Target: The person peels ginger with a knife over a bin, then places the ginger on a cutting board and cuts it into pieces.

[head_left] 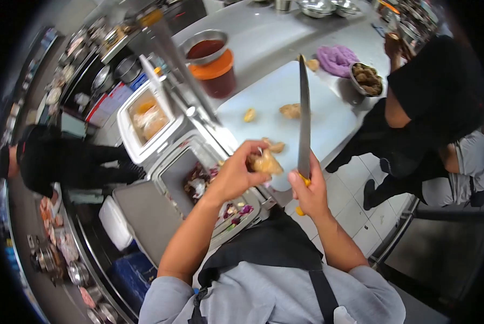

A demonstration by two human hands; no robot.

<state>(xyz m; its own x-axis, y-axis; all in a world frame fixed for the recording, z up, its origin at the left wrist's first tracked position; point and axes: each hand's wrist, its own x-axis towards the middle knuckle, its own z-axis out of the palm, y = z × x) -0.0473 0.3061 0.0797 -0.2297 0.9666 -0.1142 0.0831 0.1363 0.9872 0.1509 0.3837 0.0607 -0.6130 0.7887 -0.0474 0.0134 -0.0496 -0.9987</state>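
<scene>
Knife (304,119) handle largely inside right hand (308,191); left hand (235,175) half-covers lump (267,162).

Commercial kitchen. Steel desk (263,38) runs beyond the right hand (309,191). White tile floor (360,216) to its right. Shelves of pots (69,70) far left of it. Bright, even light.

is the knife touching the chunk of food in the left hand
Apart. The head view shows white board between the knife and the chunk in the left hand.
</scene>
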